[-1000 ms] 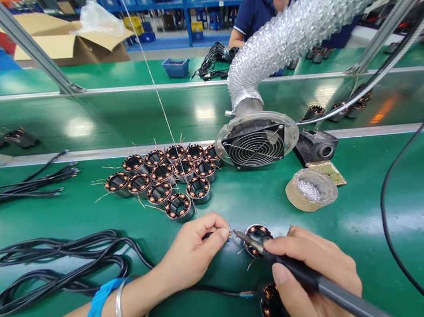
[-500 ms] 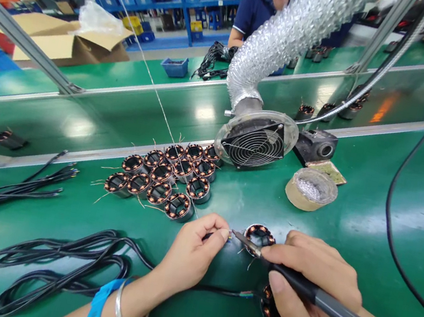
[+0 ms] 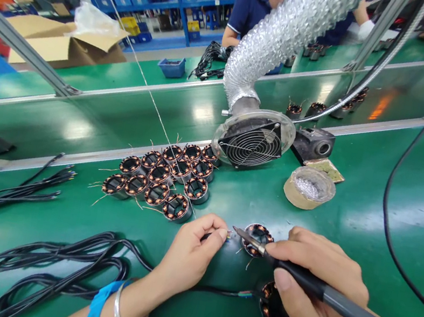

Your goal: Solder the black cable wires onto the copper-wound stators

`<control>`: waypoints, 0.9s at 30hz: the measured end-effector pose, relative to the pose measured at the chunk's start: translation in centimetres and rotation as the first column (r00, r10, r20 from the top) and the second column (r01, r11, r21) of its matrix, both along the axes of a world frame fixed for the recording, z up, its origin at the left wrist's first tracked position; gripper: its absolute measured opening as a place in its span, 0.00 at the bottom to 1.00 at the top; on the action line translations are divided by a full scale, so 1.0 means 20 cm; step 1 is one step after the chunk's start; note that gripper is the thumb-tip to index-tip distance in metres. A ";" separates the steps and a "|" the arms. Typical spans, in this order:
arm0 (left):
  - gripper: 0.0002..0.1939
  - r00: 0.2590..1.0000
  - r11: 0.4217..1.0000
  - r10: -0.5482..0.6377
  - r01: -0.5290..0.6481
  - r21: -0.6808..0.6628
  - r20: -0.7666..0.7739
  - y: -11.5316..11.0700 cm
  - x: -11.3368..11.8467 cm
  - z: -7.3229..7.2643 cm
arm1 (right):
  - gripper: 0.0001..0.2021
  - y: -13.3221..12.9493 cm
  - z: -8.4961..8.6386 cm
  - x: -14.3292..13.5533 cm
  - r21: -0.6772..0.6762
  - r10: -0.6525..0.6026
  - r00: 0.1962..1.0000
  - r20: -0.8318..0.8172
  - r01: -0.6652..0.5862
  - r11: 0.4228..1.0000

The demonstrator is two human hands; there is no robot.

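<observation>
My left hand (image 3: 196,248) is closed in a pinch on the end of a black cable, whose small coloured wire ends (image 3: 228,234) stick out past the fingertips. A thin, pale wire (image 3: 157,116) runs down from above to this hand; whether the fingers grip it is hidden. My right hand (image 3: 316,286) holds a soldering iron (image 3: 298,276) like a pen. Its tip (image 3: 235,230) is just right of the wire ends, with a small gap. Behind the iron stands a copper-wound stator (image 3: 258,232). Another stator (image 3: 270,313), with a cable at its side, is partly covered by my right hand.
Several stators (image 3: 160,174) stand grouped at the back left. A fume extractor fan (image 3: 253,144) hangs on a foil duct (image 3: 273,43), near an iron holder (image 3: 312,146) and a round tub (image 3: 309,188). Black cables (image 3: 67,258) lie left. A person (image 3: 252,10) sits opposite.
The soldering iron's tip has drawn back slightly to the right and up, off the wire ends. My left hand keeps its pinch in nearly the same place.
</observation>
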State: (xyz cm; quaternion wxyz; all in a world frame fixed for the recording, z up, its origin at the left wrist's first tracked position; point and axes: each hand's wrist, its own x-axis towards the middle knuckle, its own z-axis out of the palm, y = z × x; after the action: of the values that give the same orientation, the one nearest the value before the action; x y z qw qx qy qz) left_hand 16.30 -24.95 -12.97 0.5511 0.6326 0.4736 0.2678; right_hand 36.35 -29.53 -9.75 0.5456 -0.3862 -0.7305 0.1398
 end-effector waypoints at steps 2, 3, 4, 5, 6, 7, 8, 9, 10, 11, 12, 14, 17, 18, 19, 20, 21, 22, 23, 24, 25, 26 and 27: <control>0.11 1.000 1.000 0.001 -0.001 0.002 -0.001 0.00 0.00 0.00 | 0.12 0.00 0.00 0.00 0.001 -0.008 1.000 0.003 0.008 1.000; 0.11 1.000 1.000 0.002 -0.002 0.002 -0.002 0.00 0.00 0.00 | 0.12 -0.01 0.00 0.01 0.001 -0.011 1.000 0.003 0.011 1.000; 0.11 1.000 1.000 0.004 -0.004 0.001 -0.002 0.00 0.00 0.00 | 0.12 -0.01 0.00 0.01 0.000 -0.013 1.000 0.002 0.013 1.000; 0.11 1.000 1.000 0.005 -0.005 0.000 -0.002 0.00 0.00 0.00 | 0.12 -0.01 0.00 0.01 -0.002 -0.012 1.000 0.001 0.012 1.000; 0.11 1.000 1.000 0.005 -0.005 -0.002 -0.001 0.00 0.00 0.00 | 0.12 -0.01 0.00 0.01 -0.004 -0.011 1.000 0.001 0.011 1.000; 0.11 1.000 1.000 0.006 -0.006 -0.004 0.000 0.00 0.00 0.00 | 0.12 -0.01 0.00 0.01 -0.005 -0.012 1.000 0.001 0.012 1.000; 0.11 1.000 1.000 0.007 -0.007 -0.006 0.000 0.00 0.00 0.00 | 0.12 -0.01 0.00 0.01 -0.009 -0.013 1.000 0.003 0.013 1.000; 0.11 1.000 1.000 0.009 -0.009 -0.009 -0.001 -0.01 0.00 0.00 | 0.12 -0.01 0.00 0.01 -0.007 -0.014 1.000 0.004 0.014 1.000; 0.11 1.000 1.000 0.010 -0.010 -0.011 -0.002 -0.01 0.00 0.00 | 0.13 -0.01 -0.01 0.01 -0.002 -0.017 1.000 0.004 0.017 1.000; 0.11 1.000 1.000 0.013 -0.013 -0.012 -0.005 -0.01 0.00 0.01 | 0.13 -0.01 -0.01 0.01 0.006 -0.021 1.000 0.001 0.021 1.000; 0.11 1.000 1.000 0.016 -0.016 -0.014 -0.008 0.00 0.00 0.01 | 0.14 0.00 -0.01 0.01 0.016 -0.024 1.000 -0.002 0.024 1.000; 0.11 1.000 1.000 0.018 -0.019 -0.016 -0.015 0.00 0.00 0.02 | 0.15 0.00 -0.02 0.01 0.041 -0.027 1.000 -0.014 0.027 0.999; 0.12 1.000 1.000 0.016 -0.016 -0.014 -0.019 0.00 0.01 0.03 | 0.17 0.02 -0.02 0.01 0.073 -0.021 1.000 -0.019 0.022 0.997; 0.12 1.000 1.000 0.015 -0.015 -0.012 -0.018 0.00 0.01 0.03 | 0.18 0.02 -0.02 0.01 0.085 -0.020 1.000 -0.021 0.022 0.996; 0.12 1.000 1.000 0.016 -0.016 -0.009 -0.017 0.00 0.01 0.03 | 0.18 0.02 -0.01 0.01 0.094 -0.018 1.000 -0.024 0.020 0.995; 0.12 1.000 1.000 0.017 -0.017 -0.008 -0.017 0.00 0.01 0.03 | 0.18 0.02 -0.01 0.01 0.100 -0.016 1.000 -0.025 0.019 0.995; 0.12 1.000 1.000 0.018 -0.018 -0.009 -0.016 0.00 0.01 0.03 | 0.17 0.02 -0.01 0.01 0.098 -0.016 1.000 -0.024 0.018 0.995; 0.12 1.000 1.000 0.019 -0.019 -0.011 -0.014 0.00 0.01 0.03 | 0.17 0.02 -0.01 0.01 0.091 -0.019 1.000 -0.019 0.020 0.996; 0.12 1.000 1.000 0.019 -0.019 -0.017 -0.010 0.00 0.01 0.03 | 0.17 0.02 -0.01 0.01 0.076 -0.025 1.000 -0.010 0.026 0.997; 0.12 1.000 1.000 0.017 -0.018 -0.024 -0.004 0.00 0.01 0.03 | 0.16 0.02 -0.02 0.01 0.058 -0.030 1.000 0.007 0.030 0.998; 0.12 1.000 0.999 0.014 -0.013 -0.034 0.005 -0.01 0.01 0.03 | 0.16 0.02 -0.03 0.01 0.038 -0.034 0.999 0.027 0.033 0.999; 0.12 1.000 0.999 0.006 -0.006 -0.046 0.017 -0.01 0.01 0.03 | 0.16 0.03 -0.04 0.00 0.019 -0.033 0.998 0.046 0.032 0.999; 0.13 0.999 0.998 -0.004 0.006 -0.057 0.032 -0.01 0.01 0.02 | 0.16 0.04 -0.06 0.00 0.004 -0.027 0.998 0.065 0.027 1.000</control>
State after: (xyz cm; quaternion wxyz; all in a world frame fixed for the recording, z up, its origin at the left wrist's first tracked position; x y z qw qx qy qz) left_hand 16.45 -25.12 -12.48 0.5771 0.6135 0.4707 0.2627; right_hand 36.28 -28.65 -10.95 0.5240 -0.3996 -0.7427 0.1186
